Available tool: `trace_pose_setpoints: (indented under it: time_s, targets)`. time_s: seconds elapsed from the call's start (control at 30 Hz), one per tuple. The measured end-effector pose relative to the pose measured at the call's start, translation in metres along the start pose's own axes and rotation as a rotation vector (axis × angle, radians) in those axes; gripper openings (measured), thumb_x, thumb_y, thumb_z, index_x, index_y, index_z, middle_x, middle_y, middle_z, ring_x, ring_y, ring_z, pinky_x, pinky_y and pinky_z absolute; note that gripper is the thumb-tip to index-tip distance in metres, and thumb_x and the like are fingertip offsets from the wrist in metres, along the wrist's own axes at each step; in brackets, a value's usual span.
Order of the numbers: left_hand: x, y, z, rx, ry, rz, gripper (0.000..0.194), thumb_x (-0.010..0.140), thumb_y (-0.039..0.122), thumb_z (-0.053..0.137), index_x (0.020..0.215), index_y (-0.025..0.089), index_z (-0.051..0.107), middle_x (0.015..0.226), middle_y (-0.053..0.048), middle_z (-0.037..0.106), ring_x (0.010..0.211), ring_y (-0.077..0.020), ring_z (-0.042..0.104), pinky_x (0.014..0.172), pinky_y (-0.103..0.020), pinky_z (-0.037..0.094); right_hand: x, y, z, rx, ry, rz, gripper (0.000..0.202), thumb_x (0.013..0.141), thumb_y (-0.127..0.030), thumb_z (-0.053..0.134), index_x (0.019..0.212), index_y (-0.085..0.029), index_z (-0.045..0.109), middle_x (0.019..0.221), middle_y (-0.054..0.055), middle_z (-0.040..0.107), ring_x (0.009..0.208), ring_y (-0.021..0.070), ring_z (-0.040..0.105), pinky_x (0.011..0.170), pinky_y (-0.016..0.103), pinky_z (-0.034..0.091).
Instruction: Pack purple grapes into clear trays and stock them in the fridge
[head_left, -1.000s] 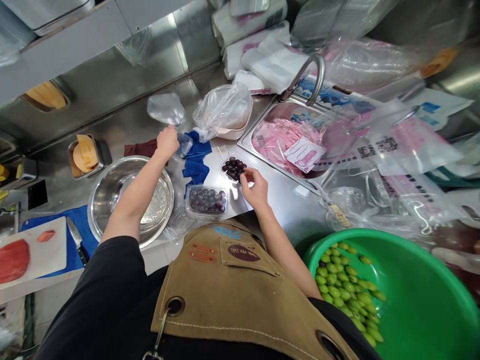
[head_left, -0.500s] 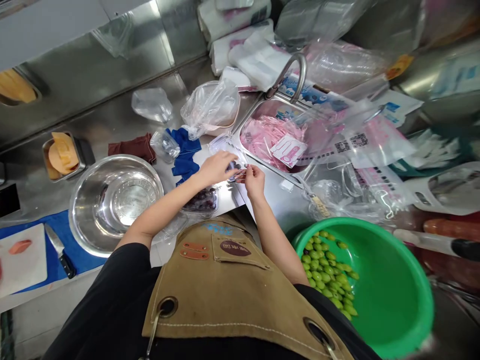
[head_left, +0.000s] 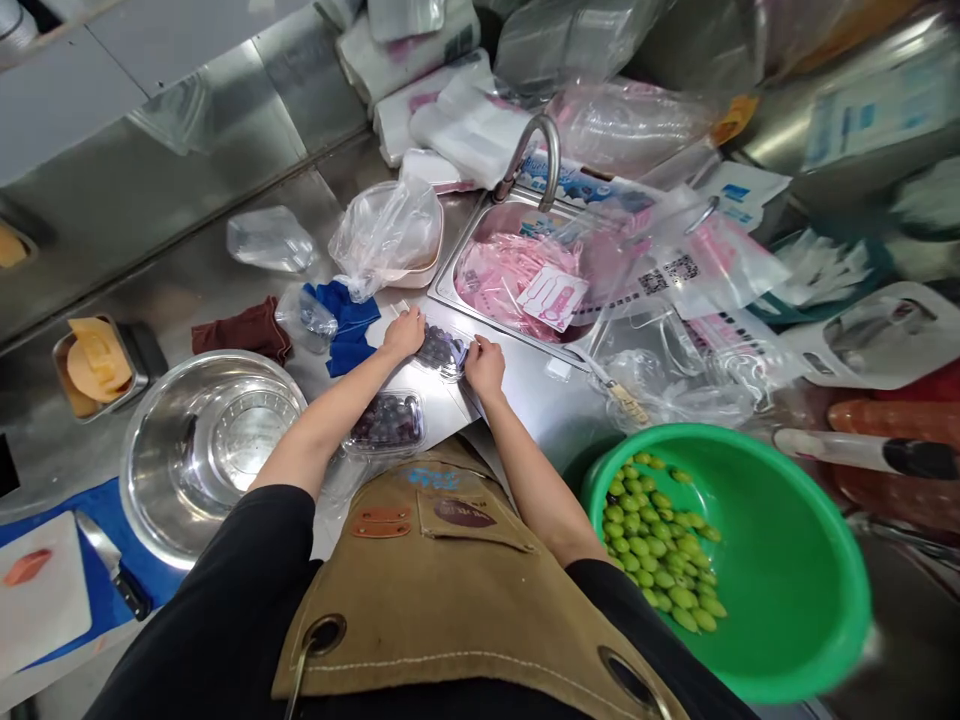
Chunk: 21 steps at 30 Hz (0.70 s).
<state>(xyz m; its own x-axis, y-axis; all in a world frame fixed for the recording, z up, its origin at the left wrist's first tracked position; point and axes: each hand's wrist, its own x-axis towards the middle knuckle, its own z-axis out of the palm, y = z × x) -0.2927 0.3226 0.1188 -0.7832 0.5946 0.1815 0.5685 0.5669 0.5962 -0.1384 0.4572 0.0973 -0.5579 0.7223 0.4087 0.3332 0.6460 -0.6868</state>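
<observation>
A clear plastic box of dark round fruit [head_left: 441, 350] lies on the steel counter in front of me, between my hands. My left hand [head_left: 406, 332] is closed at its left end, fingers curled on the edge. At the right end my right hand [head_left: 484, 366] pinches the rim. Glare on the plastic hides whether a lid lies over the fruit. Nearer to my apron, below my left forearm, sits a second clear box of dark fruit [head_left: 388, 420].
A steel bowl [head_left: 214, 450] stands left, near a knife [head_left: 112, 565] and white cutting board [head_left: 45, 600]. A green tub [head_left: 780, 600] with green fruit is at right. Behind are blue cloth [head_left: 352, 330] and a sink [head_left: 442, 285] with pink packaging.
My hands have parted from close together near the box's right end to its two opposite ends. The fruit in the box now shows more fully. The view has shifted to the right.
</observation>
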Motion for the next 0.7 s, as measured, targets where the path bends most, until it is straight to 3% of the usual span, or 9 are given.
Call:
trace_pose_setpoints:
  time_s: [0.1, 0.17, 0.23, 0.3, 0.5, 0.6, 0.7]
  targets:
    - [0.003, -0.003, 0.004, -0.064, 0.039, -0.05, 0.041, 0.119, 0.039, 0.032, 0.134, 0.017, 0.064, 0.128, -0.023, 0.077, 0.124, -0.0365, 0.074, 0.106, -0.043, 0.05, 0.002, 0.008, 0.004, 0.281, 0.008, 0.127, 0.034, 0.1, -0.034, 0.06, 0.118, -0.015, 0.081, 0.111, 0.015, 0.081, 0.112, 0.0293, 0.073, 0.109, 0.046, 0.056]
    - [0.006, -0.006, 0.006, -0.126, 0.056, -0.099, 0.039, 0.119, 0.043, 0.038, 0.123, 0.018, 0.068, 0.12, -0.02, 0.079, 0.119, -0.0351, 0.075, 0.101, -0.039, 0.05, 0.004, 0.009, 0.004, 0.533, -0.032, 0.299, 0.026, 0.093, -0.038, 0.073, 0.107, -0.018, 0.08, 0.088, 0.006, 0.078, 0.087, 0.023, 0.071, 0.086, 0.037, 0.06]
    - [0.009, -0.007, 0.006, -0.177, 0.081, -0.118, 0.033, 0.117, 0.044, 0.048, 0.108, 0.02, 0.069, 0.112, -0.017, 0.08, 0.114, -0.0328, 0.075, 0.096, -0.036, 0.049, 0.008, 0.008, 0.001, 0.723, -0.122, 0.46, 0.023, 0.083, -0.037, 0.085, 0.095, -0.019, 0.077, 0.067, -0.002, 0.067, 0.063, 0.0168, 0.058, 0.061, 0.029, 0.052]
    - [0.01, -0.007, 0.002, -0.213, 0.112, -0.108, 0.029, 0.113, 0.042, 0.057, 0.093, 0.022, 0.065, 0.102, -0.013, 0.078, 0.107, -0.0299, 0.073, 0.092, -0.034, 0.047, 0.013, 0.003, -0.003, 0.803, -0.196, 0.529, 0.024, 0.076, -0.033, 0.091, 0.086, -0.02, 0.074, 0.056, -0.005, 0.057, 0.052, 0.0126, 0.046, 0.049, 0.025, 0.04]
    - [-0.007, -0.002, -0.034, -0.38, 0.331, -0.028, 0.037, 0.107, 0.036, 0.069, 0.077, 0.025, 0.05, 0.077, -0.002, 0.065, 0.083, -0.0218, 0.063, 0.082, -0.031, 0.045, 0.013, -0.028, -0.027, 0.905, -0.236, 0.432, 0.035, 0.071, -0.035, 0.097, 0.086, -0.021, 0.069, 0.063, -0.007, 0.057, 0.052, 0.0086, 0.046, 0.047, 0.022, 0.035]
    - [-0.038, -0.008, -0.059, -0.488, 0.53, -0.003, 0.038, 0.107, 0.04, 0.069, 0.078, 0.025, 0.051, 0.072, 0.001, 0.058, 0.075, -0.019, 0.059, 0.079, -0.031, 0.046, -0.004, -0.046, -0.045, 0.931, -0.33, 0.272, 0.05, 0.067, -0.044, 0.101, 0.094, -0.024, 0.064, 0.075, -0.006, 0.061, 0.063, 0.0109, 0.056, 0.054, 0.023, 0.046]
    - [-0.087, -0.018, -0.077, -0.584, 0.718, -0.011, 0.039, 0.11, 0.05, 0.065, 0.083, 0.025, 0.054, 0.07, 0.003, 0.053, 0.073, -0.017, 0.058, 0.078, -0.03, 0.048, -0.033, -0.064, -0.061, 0.856, -0.474, 0.105, 0.06, 0.064, -0.047, 0.103, 0.1, -0.027, 0.059, 0.083, -0.005, 0.061, 0.073, 0.0138, 0.062, 0.064, 0.029, 0.057]
